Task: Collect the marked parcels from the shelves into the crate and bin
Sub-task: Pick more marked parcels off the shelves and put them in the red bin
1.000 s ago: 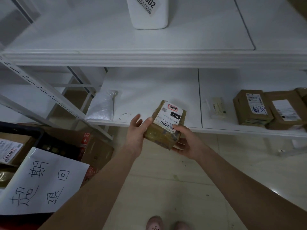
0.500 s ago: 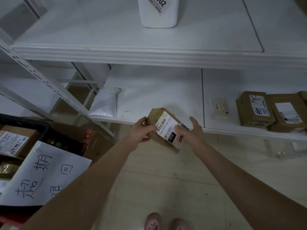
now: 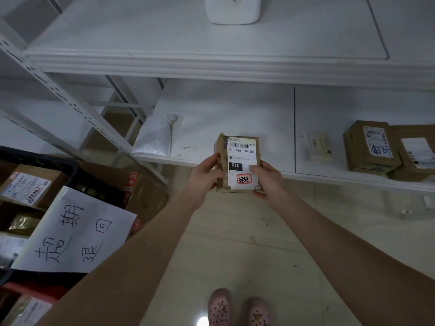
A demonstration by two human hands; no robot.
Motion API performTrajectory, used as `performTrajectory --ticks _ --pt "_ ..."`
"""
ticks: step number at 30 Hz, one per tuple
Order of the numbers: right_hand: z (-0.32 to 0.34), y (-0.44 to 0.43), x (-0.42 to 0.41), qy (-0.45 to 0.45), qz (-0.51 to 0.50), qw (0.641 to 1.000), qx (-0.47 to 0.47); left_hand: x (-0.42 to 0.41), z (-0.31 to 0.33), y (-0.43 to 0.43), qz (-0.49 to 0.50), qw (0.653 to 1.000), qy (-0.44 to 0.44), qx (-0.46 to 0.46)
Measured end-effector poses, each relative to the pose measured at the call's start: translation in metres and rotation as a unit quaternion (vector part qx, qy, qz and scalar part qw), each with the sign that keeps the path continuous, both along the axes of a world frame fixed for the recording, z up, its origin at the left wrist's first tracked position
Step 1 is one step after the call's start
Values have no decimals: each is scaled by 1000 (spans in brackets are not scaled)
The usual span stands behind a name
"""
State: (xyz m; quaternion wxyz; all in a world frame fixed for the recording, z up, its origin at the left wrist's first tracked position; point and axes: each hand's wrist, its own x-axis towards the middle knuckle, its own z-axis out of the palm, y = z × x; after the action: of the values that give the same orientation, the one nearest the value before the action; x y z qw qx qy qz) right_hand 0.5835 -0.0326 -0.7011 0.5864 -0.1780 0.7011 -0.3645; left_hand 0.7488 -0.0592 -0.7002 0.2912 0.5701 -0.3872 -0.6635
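- Nearest the camera, two pink perforated shoes stand on the pale tiled floor.
- To the left, a black crate holds labelled cardboard boxes; one box shows a white label with a red-outlined mark. A white paper sign with handwritten characters leans across the crate's front.
- Both bare forearms reach forward to a small brown parcel, held in the air over the floor, just in front of the lower shelf's edge.
- The left hand is closed on the parcel's left side, thumb on the front face.
- The right hand grips the right side, thumb pressed on the label.
- The parcel's white label faces the camera upright: barcode at top, "010-010-L30-551", a black "010" block, and a red-outlined handwritten mark at the bottom.
- Behind, the white lower shelf carries a silver-grey plastic bag at its left end.
- Further right on it lie a small pale packet and two brown boxes touching each other, the nearer one with blue scribble on its label.
- Above, the upper shelf bears a white container, cut off by the top edge.
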Motion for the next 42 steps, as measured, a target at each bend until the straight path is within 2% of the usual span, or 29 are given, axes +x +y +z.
performTrajectory --ticks 5,11,20,24,27,32,38,42 --pt "0 2 5 41 46 997 -48 6 3 10 -13 1000 1 7" --pt "6 2 26 74 135 986 -70 30 12 29 19 1000 -7 17" --pt "35 10 119 103 245 955 -134 109 50 77 167 986 -11 -24" --pt "55 24 186 99 305 926 -199 165 71 109 262 963 -9 -56" --pt "63 41 249 101 367 895 -232 219 86 140 314 946 -54 -60" --pt "69 88 356 80 464 847 -248 316 92 208 433 896 -78 -57" --pt "56 153 476 67 554 787 -263 419 71 288 538 839 -71 -50" --pt "27 181 548 60 594 768 -233 483 40 327 575 814 -77 -28"
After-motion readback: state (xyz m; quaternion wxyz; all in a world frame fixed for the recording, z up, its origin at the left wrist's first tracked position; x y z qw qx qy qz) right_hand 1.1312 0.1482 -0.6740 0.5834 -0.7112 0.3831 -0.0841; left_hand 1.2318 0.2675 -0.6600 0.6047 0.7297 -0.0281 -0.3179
